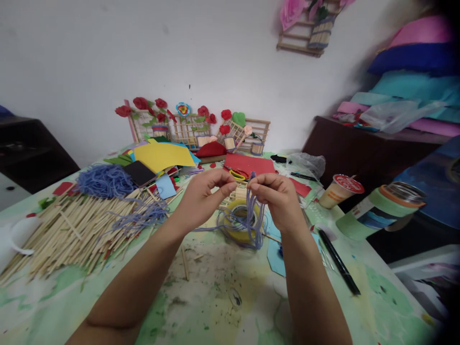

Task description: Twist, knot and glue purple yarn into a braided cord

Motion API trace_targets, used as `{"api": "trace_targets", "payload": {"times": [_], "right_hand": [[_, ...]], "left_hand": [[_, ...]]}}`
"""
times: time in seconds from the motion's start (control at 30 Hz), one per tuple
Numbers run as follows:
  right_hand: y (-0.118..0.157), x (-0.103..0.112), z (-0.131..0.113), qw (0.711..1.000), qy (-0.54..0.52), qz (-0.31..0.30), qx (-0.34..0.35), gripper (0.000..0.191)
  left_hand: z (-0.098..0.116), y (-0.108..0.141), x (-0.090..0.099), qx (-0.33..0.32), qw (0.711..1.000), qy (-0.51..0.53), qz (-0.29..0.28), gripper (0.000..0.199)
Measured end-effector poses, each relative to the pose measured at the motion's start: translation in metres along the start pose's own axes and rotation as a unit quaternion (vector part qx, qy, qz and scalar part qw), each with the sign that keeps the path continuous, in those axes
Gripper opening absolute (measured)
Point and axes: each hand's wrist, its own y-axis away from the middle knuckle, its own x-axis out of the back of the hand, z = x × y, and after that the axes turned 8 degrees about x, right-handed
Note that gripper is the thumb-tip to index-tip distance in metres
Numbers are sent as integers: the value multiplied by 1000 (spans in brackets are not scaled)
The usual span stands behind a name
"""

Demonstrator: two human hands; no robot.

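Note:
Over the middle of the table, my right hand (278, 199) pinches a bundle of looped purple yarn (250, 211) that hangs from the fingertips. My left hand (203, 196) is a little apart from it, thumb and forefinger pressed together; whatever is between them is too small to make out. Below the hands, a yellow roll of tape (233, 232) lies with strands of the yarn draped over it. Scissors with yellow handles (237, 175) lie behind the hands, partly hidden.
At left are a heap of thin wooden sticks (79, 230) and a purple yarn tangle (105, 181). Coloured paper (163, 158) and stick frames with red flowers (192, 125) stand behind. At right are a drink cup (338, 191), a green flask (377, 211) and a black pen (338, 261).

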Motion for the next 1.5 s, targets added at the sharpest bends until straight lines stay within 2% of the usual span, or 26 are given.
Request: {"api": "trace_targets", "payload": {"times": [0.17,0.27,0.33,0.43,0.5,0.6,0.67,0.8,1.0,1.17,1.27,1.37,1.5], "right_hand": [[1,-1,-4,987,-146,-16,-58,14],[0,-1,-5,977,-193,-27,-84,16],[0,-1,-5,976,-195,-37,-86,15],[1,-2,-2,982,-162,-51,-81,16],[2,-2,-1,985,-136,-64,-84,17],[3,-2,0,987,-101,-91,-86,19],[3,-1,0,988,-68,-110,-78,22],[1,1,1,989,-2,-138,-54,29],[0,0,1,984,56,-166,-44,32],[1,-2,1,982,79,-168,-23,29],[0,-4,1,977,130,-171,-8,28],[0,-4,2,964,212,-160,22,27],[0,-5,2,940,328,-83,53,17]], "left_hand": [[3,1,-2,34,999,22,-11,26],[1,2,-8,62,993,104,-5,25],[-1,2,-13,106,972,204,-38,23],[-4,3,-17,170,923,327,-111,29],[-7,3,-18,198,902,362,-130,29],[-9,2,-15,221,888,374,-149,28],[-10,2,-12,226,890,363,-159,29],[-9,-1,-7,231,914,292,-158,25],[-12,-6,-7,165,962,177,-124,16],[-15,-7,-3,133,980,68,-132,19],[-16,-7,-1,125,983,20,-133,20],[-19,-7,0,149,984,36,-95,21],[-23,-9,4,181,978,100,-39,24]]}}
